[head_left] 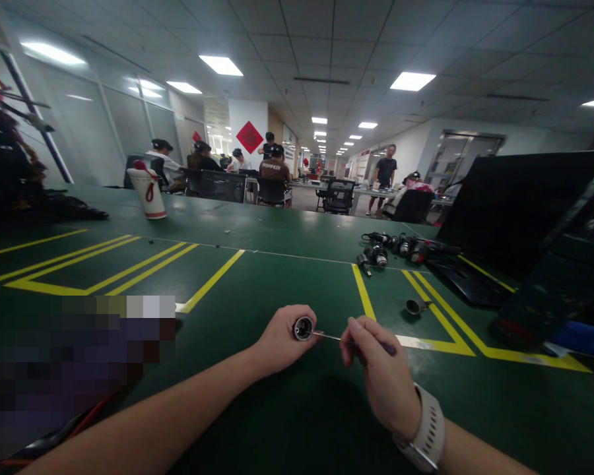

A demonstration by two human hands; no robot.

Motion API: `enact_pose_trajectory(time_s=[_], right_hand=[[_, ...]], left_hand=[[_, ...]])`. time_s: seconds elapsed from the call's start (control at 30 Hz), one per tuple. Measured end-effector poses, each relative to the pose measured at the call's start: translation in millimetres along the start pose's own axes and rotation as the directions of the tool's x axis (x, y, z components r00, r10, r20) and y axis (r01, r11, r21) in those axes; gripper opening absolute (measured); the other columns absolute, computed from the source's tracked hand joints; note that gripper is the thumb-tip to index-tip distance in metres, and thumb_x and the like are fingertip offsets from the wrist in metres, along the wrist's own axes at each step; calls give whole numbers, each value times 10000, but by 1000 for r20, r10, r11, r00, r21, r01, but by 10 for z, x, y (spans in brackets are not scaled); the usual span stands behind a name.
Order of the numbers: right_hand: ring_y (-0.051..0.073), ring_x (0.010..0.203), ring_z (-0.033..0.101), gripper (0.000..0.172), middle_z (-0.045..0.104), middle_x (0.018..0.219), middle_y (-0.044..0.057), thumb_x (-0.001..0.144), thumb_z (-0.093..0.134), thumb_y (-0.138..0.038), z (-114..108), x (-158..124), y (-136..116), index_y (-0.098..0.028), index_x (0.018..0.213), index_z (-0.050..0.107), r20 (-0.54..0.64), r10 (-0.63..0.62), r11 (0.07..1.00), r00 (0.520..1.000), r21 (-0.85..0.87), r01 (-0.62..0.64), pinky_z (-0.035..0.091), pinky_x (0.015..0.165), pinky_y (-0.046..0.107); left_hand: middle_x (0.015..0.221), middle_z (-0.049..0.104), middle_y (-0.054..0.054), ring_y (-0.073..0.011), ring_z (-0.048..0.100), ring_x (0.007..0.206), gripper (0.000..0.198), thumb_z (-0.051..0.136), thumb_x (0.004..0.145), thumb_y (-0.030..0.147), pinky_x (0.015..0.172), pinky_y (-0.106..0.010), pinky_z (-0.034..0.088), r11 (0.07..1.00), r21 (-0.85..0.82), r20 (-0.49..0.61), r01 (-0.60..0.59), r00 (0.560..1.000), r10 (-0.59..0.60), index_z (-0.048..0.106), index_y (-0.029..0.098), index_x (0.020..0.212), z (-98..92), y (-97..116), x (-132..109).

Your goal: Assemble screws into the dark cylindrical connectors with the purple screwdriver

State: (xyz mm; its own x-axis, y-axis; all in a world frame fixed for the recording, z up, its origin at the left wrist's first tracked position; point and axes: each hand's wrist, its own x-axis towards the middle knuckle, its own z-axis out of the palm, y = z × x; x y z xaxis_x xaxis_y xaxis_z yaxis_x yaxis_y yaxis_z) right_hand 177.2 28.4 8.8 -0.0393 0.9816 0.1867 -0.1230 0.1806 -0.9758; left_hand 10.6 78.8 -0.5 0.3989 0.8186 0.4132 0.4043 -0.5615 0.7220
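My left hand is closed around a small dark cylindrical part, its round open end facing me. Some detail shows inside the opening but is too small to make out. My right hand grips a screwdriver with a thin metal shaft and a dark handle, mostly hidden by the fingers. The shaft points left, and its tip is at the rim of the part; whether it reaches inside I cannot tell. Both hands are above the green table. A watch with a pale strap is on my right wrist.
A small metal cup-shaped piece lies right of my hands. Behind it sit several dark cylindrical parts and a black laptop. A dark bottle stands at right, a paper cup at back left. Yellow tape marks the table. People sit beyond.
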Motion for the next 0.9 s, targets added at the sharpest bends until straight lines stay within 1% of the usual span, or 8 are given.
enact_pose_trajectory(time_s=[0.13, 0.27, 0.47, 0.63, 0.7, 0.8, 0.83, 0.9], right_hand=[[130, 596, 485, 356, 519, 587, -18, 895, 475, -368, 4, -13, -22, -185, 602, 560, 14, -77, 983, 997, -163, 78, 375, 580, 253], [134, 611, 494, 360, 526, 601, -17, 906, 456, -369, 16, -24, -30, -191, 610, 559, 20, -114, 969, 993, -219, 116, 376, 594, 257], [130, 579, 483, 365, 512, 569, -24, 897, 468, -365, 9, -34, -31, -191, 586, 545, 7, -107, 970, 994, -219, 106, 368, 569, 255], [130, 538, 456, 325, 493, 544, -30, 875, 490, -356, -49, 18, -19, -194, 599, 543, -42, -105, 993, 994, -58, 103, 356, 535, 262], [130, 520, 440, 308, 476, 550, -34, 879, 471, -348, -67, 44, -21, -200, 616, 528, -95, -135, 991, 986, -13, 134, 352, 520, 265], [138, 562, 460, 219, 482, 599, -34, 860, 509, -325, -61, 51, -32, -208, 677, 538, -147, -208, 978, 967, -49, 203, 376, 550, 267], [144, 595, 481, 164, 510, 640, -26, 852, 531, -309, -50, 44, -34, -210, 725, 561, -125, -235, 970, 964, -96, 224, 389, 573, 269], [164, 708, 533, 71, 577, 765, 6, 850, 544, -255, -21, 22, -34, -216, 823, 597, 11, -305, 924, 952, -239, 298, 418, 653, 284]], left_hand=[[607, 511, 44, -108, 480, 559, 148, 643, 700, 222, 534, -226, 382, 1000, 3, -3, 2, 1000, -2, 524, 169, 629, 5, -3, -6], [611, 518, 41, -108, 477, 560, 139, 644, 699, 215, 530, -225, 376, 1000, -4, -7, 2, 1000, -2, 530, 167, 635, 9, 4, -7], [599, 499, 45, -99, 459, 534, 176, 639, 711, 255, 504, -217, 368, 999, -46, -11, 19, 1000, -20, 505, 169, 636, 14, -1, -3], [594, 472, 54, -95, 442, 532, 195, 631, 728, 281, 500, -215, 374, 996, -80, -14, 38, 999, -40, 488, 171, 653, 10, 0, -3], [614, 472, 52, -98, 453, 548, 204, 624, 743, 302, 510, -217, 387, 995, -85, -14, 47, 999, -48, 484, 172, 672, 4, -1, -3], [663, 489, 43, -110, 481, 593, 204, 620, 754, 320, 543, -229, 412, 995, -84, -5, 53, 999, -54, 484, 175, 711, -2, -1, -1], [678, 499, 40, -114, 490, 608, 199, 626, 750, 319, 557, -234, 418, 995, -81, 9, 50, 999, -49, 490, 176, 723, 0, 3, 0], [710, 528, 33, -126, 510, 639, 193, 654, 719, 305, 590, -248, 431, 997, -71, 56, 32, 998, -28, 513, 178, 755, 6, 19, -1]])
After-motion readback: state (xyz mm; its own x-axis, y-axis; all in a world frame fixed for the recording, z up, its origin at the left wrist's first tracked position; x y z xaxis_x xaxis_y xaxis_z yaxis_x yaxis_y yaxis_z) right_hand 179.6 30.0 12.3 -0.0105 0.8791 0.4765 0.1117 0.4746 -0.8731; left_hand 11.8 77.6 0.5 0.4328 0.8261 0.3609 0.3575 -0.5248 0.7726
